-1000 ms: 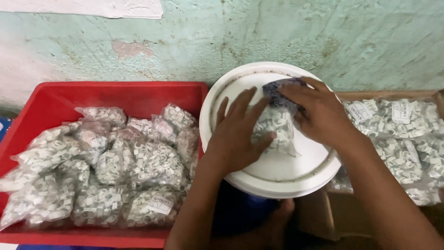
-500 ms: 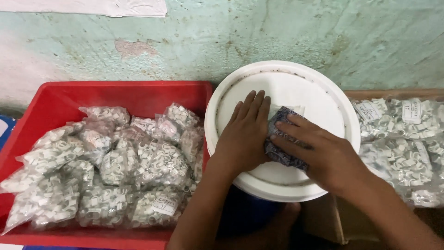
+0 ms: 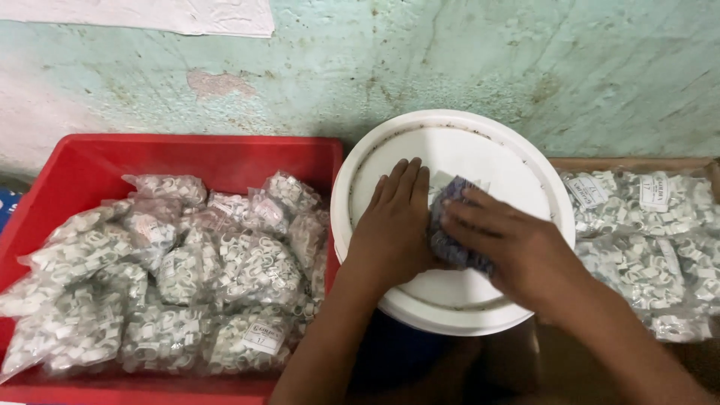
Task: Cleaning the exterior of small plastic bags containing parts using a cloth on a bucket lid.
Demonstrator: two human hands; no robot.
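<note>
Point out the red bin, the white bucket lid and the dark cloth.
red bin (image 3: 225,154), head view, bare back wall.
white bucket lid (image 3: 491,154), head view, bare top surface.
dark cloth (image 3: 444,244), head view, left fold.

Soft, dim, even light falls from above, brightest on the white bucket lid (image 3: 480,161), which looks slightly washed out. Deep shadow fills the gap under the forearms. The plastic bags (image 3: 172,277) glint faintly. The whole frame is mildly soft, and the edges show slight wide-angle bending.

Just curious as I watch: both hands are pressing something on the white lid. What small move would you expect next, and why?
Probably lifting the packet toward the red bin: both the left hand and right hand press it flat on the white lid, and similar filled packets lie there.
</note>
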